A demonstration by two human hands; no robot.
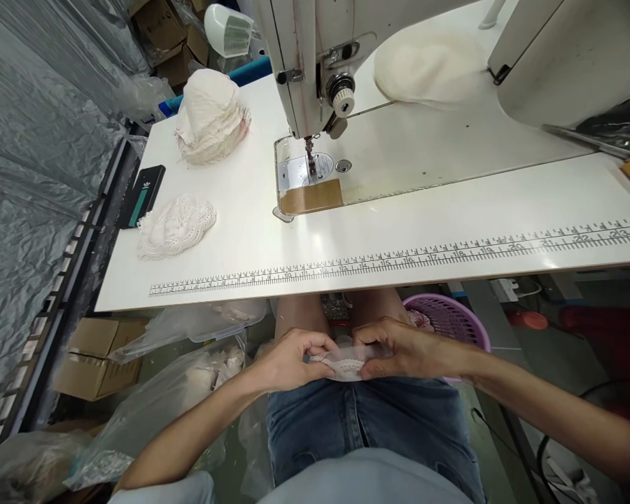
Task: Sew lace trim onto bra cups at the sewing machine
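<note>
Over my lap, just below the table edge, both hands pinch a small white piece of sheer fabric with a lace edge (346,367). My left hand (303,358) grips its left end, fingers closed. On the other end, my right hand (391,350) is closed with thumb below and fingers above. Past the table edge stands a sewing machine (307,77), its needle and presser foot over the metal plate. A white lace piece (177,225) lies on the table's left side. Behind it rises a stack of cream fabric pieces (210,115).
A printed ruler (399,260) runs along the table's front edge. Beside the lace lies a dark phone-like box (143,196). Scissors (582,136) rest at far right. Pale sheer fabric (425,70) sits behind the machine. Below are a purple basket (451,318), cardboard boxes (97,357) and plastic bags (162,399).
</note>
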